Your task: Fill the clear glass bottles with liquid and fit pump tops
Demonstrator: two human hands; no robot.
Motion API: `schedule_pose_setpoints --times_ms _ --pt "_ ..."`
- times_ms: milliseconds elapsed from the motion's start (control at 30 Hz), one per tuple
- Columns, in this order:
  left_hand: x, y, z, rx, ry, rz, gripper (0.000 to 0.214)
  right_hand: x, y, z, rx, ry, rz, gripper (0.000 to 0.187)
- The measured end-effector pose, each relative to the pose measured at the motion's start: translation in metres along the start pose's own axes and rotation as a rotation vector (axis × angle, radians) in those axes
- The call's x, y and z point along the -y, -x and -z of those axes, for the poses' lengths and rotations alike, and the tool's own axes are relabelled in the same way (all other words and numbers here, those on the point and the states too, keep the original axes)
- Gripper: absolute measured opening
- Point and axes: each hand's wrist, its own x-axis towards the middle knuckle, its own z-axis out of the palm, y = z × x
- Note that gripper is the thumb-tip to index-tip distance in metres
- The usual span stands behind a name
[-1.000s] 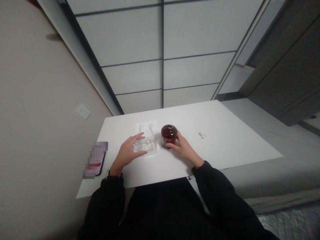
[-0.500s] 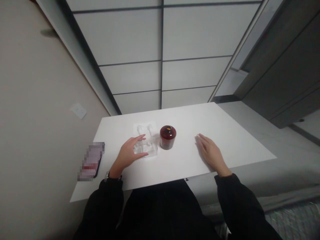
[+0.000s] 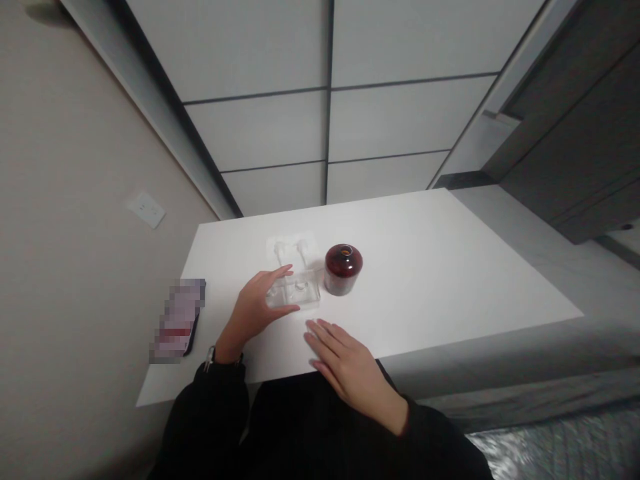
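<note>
My left hand (image 3: pixel 257 300) grips a clear plastic box (image 3: pixel 305 288) from its left side, with the thumb along the near edge and the fingers over the far edge. Small clear parts show inside the box. Just behind it lies a pale, see-through piece (image 3: pixel 291 248) with two whitish rounded shapes; whether it is joined to the box I cannot tell. To the right of the box stands a dark red, glossy rounded container (image 3: pixel 343 269) with a small opening on top. My right hand (image 3: pixel 345 363) is open and flat near the table's front edge, fingers stretched out, holding nothing.
A phone (image 3: pixel 177 320) with a blurred screen lies at the left end of the white table (image 3: pixel 450 267). A wall with a socket (image 3: pixel 149 210) runs along the left. Behind the table stand white sliding panels (image 3: pixel 270 133).
My right hand has swung left across the table, from right of the red container to in front of the clear box. My left hand keeps its place at the box. The view has shifted slightly.
</note>
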Motion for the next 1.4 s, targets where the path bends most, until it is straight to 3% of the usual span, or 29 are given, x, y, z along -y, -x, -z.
schedule_pose_setpoints --times_ms 167,433,567,667,833,967,1100,1267,1333,1400 --pt "-0.004 -0.001 0.003 0.015 -0.013 0.005 0.074 -0.018 0.01 0.008 -0.005 -0.029 -0.01 0.051" --pt "-0.007 0.0 0.005 0.013 -0.015 0.012 0.074 -0.091 0.08 0.044 -0.265 0.279 -0.315 0.05" --pt "-0.005 0.001 0.004 0.015 -0.017 0.009 0.075 -0.081 0.098 0.042 -0.289 0.278 -0.333 0.064" --pt "-0.004 0.0 0.003 0.014 -0.01 0.006 0.073 -0.051 0.081 0.026 -0.199 0.161 -0.223 0.067" --pt "-0.004 0.0 0.002 0.006 0.0 0.01 0.073 -0.001 0.01 0.002 0.082 -0.063 0.079 0.057" --pt "-0.005 -0.001 0.003 0.005 0.004 0.012 0.072 0.007 -0.023 -0.003 0.158 -0.126 0.145 0.052" --pt "-0.007 0.0 0.004 0.017 -0.004 0.026 0.072 -0.038 0.007 0.015 0.061 -0.016 0.001 0.054" --pt "-0.008 0.001 0.005 0.02 0.006 0.034 0.073 -0.127 0.082 0.059 -0.245 0.285 -0.475 0.056" --pt "-0.007 0.001 0.004 0.015 0.0 0.029 0.073 -0.14 0.094 0.066 -0.28 0.321 -0.557 0.062" --pt "-0.006 0.001 0.003 0.006 -0.009 0.011 0.074 -0.131 0.088 0.06 -0.285 0.332 -0.549 0.068"
